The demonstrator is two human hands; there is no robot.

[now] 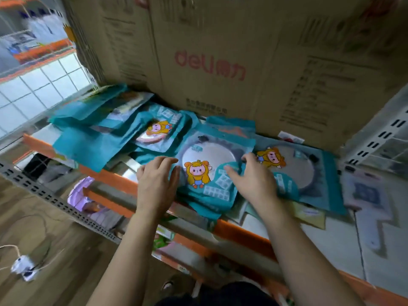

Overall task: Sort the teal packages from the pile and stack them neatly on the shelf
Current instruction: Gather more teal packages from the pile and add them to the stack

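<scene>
Stockroom, orange metal shelving [240, 236], printed cardboard carton [220, 51], packaged goods

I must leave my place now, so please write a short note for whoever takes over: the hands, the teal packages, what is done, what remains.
Left hand: open, fingers against the left edge of the middle teal package.
Right hand: lies on that package's right side; grip unclear.
Things: a skewed heap of teal packages on the left and another teal package on the right, all on the shelf before the cardboard box.
Done: teal packages are on the shelf.
Left: square them into one neat stack.
</scene>
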